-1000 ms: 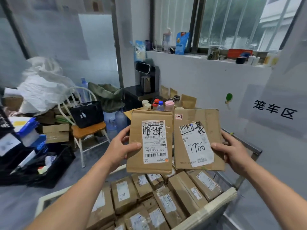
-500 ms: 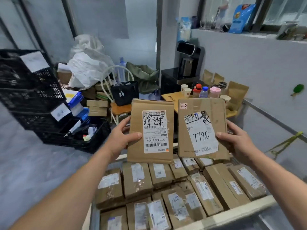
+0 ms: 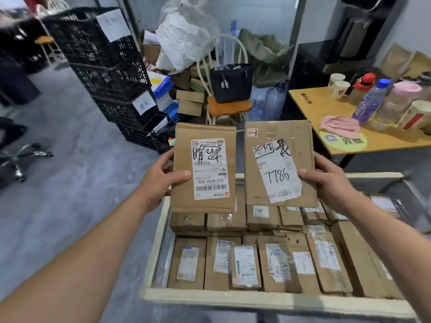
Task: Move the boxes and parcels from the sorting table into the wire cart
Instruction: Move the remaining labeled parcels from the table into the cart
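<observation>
While left hand (image 3: 161,180) holds one parcel (image 3: 184,183), right-hand parcel (image 3: 263,141) reads "7786".

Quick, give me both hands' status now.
Left hand: holding a brown parcel by its left edge.
Right hand: holding the box marked 7786 by its right edge.

Both bare forearms reach in from the lower corners toward mid-frame; the left hand (image 3: 161,180) sits left of centre, thumb laid forward, fingers curled behind what it grips; the right hand (image 3: 326,180) sits right of centre, thumb pressed inward, fingers wrapped likewise; wrists level, well apart.
</observation>
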